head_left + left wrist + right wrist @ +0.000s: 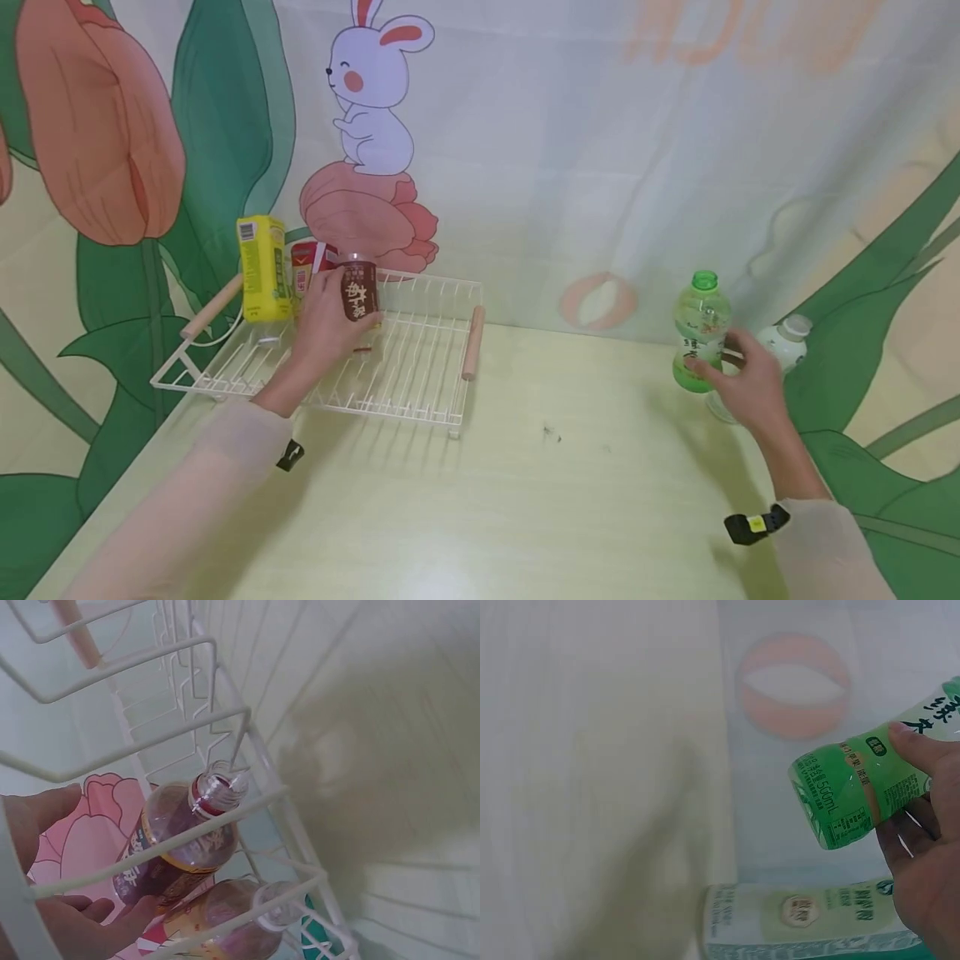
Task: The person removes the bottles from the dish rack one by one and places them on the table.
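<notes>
Left grip (330, 318) spread loosely, fingers (124, 926) against the dark bottle (362, 287) in the rack (473, 343) at nine o'clock; right grip (753, 383) clamped round the green bottle (697, 325) — three o'clock. Forearms (802, 471) slant inward; left toward one, right toward eleven.

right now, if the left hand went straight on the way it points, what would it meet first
Most likely the dark-labelled bottle in the white wire rack: the left hand points right at it. Depth is unclear, so it may already be touching the bottle.
</notes>
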A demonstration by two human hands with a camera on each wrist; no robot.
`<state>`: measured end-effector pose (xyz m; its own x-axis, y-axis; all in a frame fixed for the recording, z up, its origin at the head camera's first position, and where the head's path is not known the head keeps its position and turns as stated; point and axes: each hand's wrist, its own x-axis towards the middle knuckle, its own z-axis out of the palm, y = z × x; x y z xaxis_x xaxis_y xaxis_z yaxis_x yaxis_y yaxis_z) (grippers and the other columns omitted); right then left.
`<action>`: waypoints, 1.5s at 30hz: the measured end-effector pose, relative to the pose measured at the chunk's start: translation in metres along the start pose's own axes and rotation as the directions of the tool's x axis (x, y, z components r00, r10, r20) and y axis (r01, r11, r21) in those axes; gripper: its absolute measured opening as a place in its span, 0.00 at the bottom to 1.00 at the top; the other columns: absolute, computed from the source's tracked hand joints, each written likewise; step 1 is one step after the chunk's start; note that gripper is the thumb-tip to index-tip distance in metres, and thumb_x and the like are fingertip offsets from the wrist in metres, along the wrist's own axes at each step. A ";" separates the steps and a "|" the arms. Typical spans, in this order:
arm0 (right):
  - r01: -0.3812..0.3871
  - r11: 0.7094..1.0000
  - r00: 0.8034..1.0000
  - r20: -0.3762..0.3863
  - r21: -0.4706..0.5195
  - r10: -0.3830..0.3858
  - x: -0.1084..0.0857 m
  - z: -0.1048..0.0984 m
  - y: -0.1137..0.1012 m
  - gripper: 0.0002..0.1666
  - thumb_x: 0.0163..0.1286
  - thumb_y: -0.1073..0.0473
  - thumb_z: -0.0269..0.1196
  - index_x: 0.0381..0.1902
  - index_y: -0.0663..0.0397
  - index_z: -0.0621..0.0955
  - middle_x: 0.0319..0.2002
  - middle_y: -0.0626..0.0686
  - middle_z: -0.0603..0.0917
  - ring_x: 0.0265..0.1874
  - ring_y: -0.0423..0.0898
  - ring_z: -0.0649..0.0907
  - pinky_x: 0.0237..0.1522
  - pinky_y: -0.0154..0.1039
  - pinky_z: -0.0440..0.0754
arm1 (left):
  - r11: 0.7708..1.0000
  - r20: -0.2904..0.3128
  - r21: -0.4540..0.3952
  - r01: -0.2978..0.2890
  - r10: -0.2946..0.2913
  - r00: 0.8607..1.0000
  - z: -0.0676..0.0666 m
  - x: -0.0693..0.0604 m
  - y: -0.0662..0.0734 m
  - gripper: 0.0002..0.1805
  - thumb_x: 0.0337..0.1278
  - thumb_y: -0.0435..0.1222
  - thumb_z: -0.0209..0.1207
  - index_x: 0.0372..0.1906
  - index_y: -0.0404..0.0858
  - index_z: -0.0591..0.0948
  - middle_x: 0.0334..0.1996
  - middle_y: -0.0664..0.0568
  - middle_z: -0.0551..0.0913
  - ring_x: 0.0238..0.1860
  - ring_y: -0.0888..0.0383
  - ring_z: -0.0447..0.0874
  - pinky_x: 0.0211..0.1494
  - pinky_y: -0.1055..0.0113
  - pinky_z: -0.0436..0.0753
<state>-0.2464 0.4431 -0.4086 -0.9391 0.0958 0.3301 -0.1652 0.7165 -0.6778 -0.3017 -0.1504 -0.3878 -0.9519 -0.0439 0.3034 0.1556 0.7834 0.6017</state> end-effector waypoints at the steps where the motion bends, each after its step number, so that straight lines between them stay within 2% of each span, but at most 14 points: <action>1: -0.005 1.000 1.000 -0.001 0.008 0.005 -0.001 0.001 0.005 0.40 0.72 0.47 0.73 0.73 0.60 0.73 0.67 0.63 0.77 0.67 0.63 0.76 0.67 0.52 0.78 | 1.000 0.001 -0.004 0.005 -0.005 1.000 0.001 0.000 0.000 0.53 0.61 0.42 0.75 0.81 0.27 0.57 0.74 0.30 0.61 0.71 0.34 0.64 0.75 0.37 0.68; 3: -0.009 1.000 1.000 -0.008 0.020 0.010 -0.003 0.004 0.013 0.40 0.71 0.48 0.73 0.72 0.61 0.73 0.68 0.63 0.77 0.69 0.64 0.76 0.69 0.59 0.76 | 1.000 0.007 -0.015 0.013 -0.013 1.000 0.004 0.001 -0.002 0.52 0.61 0.42 0.74 0.80 0.26 0.57 0.74 0.30 0.61 0.71 0.34 0.65 0.75 0.36 0.67; 4: -0.017 1.000 1.000 -0.015 0.026 0.017 -0.005 0.006 0.016 0.39 0.71 0.48 0.74 0.71 0.61 0.74 0.68 0.63 0.77 0.70 0.64 0.76 0.69 0.60 0.75 | 1.000 0.013 -0.015 0.020 -0.020 1.000 0.006 0.001 -0.002 0.52 0.62 0.42 0.74 0.80 0.26 0.57 0.74 0.30 0.61 0.71 0.34 0.65 0.75 0.36 0.67; 9: -0.072 0.996 0.997 -0.037 0.060 0.074 -0.013 0.014 0.029 0.41 0.71 0.50 0.74 0.74 0.60 0.72 0.71 0.66 0.76 0.71 0.66 0.75 0.68 0.52 0.77 | 0.998 0.036 0.000 0.060 -0.060 0.998 0.011 0.003 -0.004 0.54 0.62 0.43 0.74 0.80 0.25 0.56 0.74 0.29 0.59 0.69 0.33 0.66 0.74 0.35 0.70; 14: -0.128 0.990 0.991 -0.023 0.061 0.129 -0.019 0.019 0.038 0.45 0.72 0.47 0.72 0.79 0.57 0.68 0.73 0.68 0.73 0.72 0.68 0.73 0.69 0.55 0.76 | 0.994 0.043 0.042 0.099 -0.100 0.994 0.013 0.005 -0.003 0.57 0.62 0.45 0.74 0.81 0.24 0.52 0.75 0.26 0.57 0.71 0.31 0.65 0.74 0.35 0.69; 16: -0.139 0.989 0.990 -0.024 0.056 0.140 -0.021 0.019 0.040 0.45 0.72 0.46 0.72 0.79 0.57 0.68 0.72 0.67 0.74 0.71 0.67 0.74 0.69 0.55 0.76 | 0.993 0.046 0.054 0.100 -0.103 0.994 0.014 0.007 -0.003 0.57 0.62 0.45 0.74 0.81 0.23 0.52 0.76 0.26 0.57 0.72 0.31 0.64 0.75 0.36 0.69; 20: -0.144 0.988 0.989 -0.013 0.053 0.145 -0.022 0.020 0.043 0.46 0.72 0.46 0.72 0.78 0.59 0.68 0.72 0.68 0.75 0.70 0.67 0.75 0.66 0.38 0.79 | 0.994 0.054 0.045 0.104 -0.106 0.993 0.017 0.008 -0.006 0.56 0.61 0.43 0.74 0.81 0.23 0.53 0.76 0.26 0.56 0.71 0.31 0.64 0.75 0.36 0.69; 22: -0.144 0.988 0.989 -0.008 0.048 0.144 -0.022 0.021 0.046 0.46 0.72 0.46 0.72 0.78 0.61 0.68 0.71 0.70 0.75 0.69 0.68 0.76 0.63 0.34 0.80 | 0.994 0.054 0.031 0.109 -0.111 0.992 0.018 0.007 -0.008 0.55 0.62 0.42 0.74 0.81 0.23 0.53 0.75 0.26 0.55 0.71 0.32 0.64 0.75 0.37 0.69; 31: -0.158 0.985 0.987 0.000 0.066 0.158 -0.021 0.023 0.057 0.47 0.72 0.45 0.72 0.78 0.61 0.67 0.71 0.70 0.75 0.70 0.69 0.75 0.62 0.30 0.80 | 0.993 0.036 -0.031 0.113 -0.112 0.993 0.023 0.010 -0.014 0.55 0.61 0.39 0.74 0.81 0.25 0.52 0.73 0.28 0.55 0.70 0.33 0.65 0.74 0.39 0.71; 39: -0.166 0.985 0.986 0.030 0.053 0.165 -0.019 0.024 0.063 0.46 0.74 0.45 0.70 0.78 0.63 0.66 0.71 0.71 0.74 0.70 0.70 0.75 0.63 0.36 0.81 | 0.991 0.045 -0.002 0.136 -0.136 0.990 0.025 0.009 -0.014 0.56 0.62 0.40 0.74 0.82 0.25 0.51 0.75 0.26 0.55 0.72 0.31 0.62 0.76 0.36 0.67; 42: -0.170 0.984 0.985 0.033 0.053 0.169 -0.019 0.024 0.062 0.46 0.74 0.44 0.70 0.78 0.64 0.66 0.71 0.72 0.74 0.69 0.70 0.75 0.63 0.37 0.81 | 0.992 0.035 -0.014 0.123 -0.123 0.992 0.025 0.008 -0.015 0.54 0.61 0.38 0.74 0.82 0.27 0.53 0.75 0.29 0.55 0.71 0.33 0.63 0.75 0.37 0.68; 45: -0.166 0.985 0.986 0.030 0.053 0.165 -0.019 0.024 0.063 0.46 0.74 0.45 0.70 0.77 0.65 0.66 0.70 0.73 0.74 0.68 0.71 0.76 0.61 0.33 0.81 | 0.994 0.024 -0.025 0.104 -0.104 0.994 0.025 0.008 -0.015 0.53 0.60 0.37 0.74 0.82 0.28 0.55 0.75 0.31 0.56 0.71 0.34 0.63 0.75 0.37 0.68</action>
<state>-0.2461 0.4693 -0.4731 -0.9622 0.1913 0.1939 -0.0226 0.6534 -0.7567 -0.3184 -0.1474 -0.4125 -0.9690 -0.1099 0.2213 0.0621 0.7586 0.6486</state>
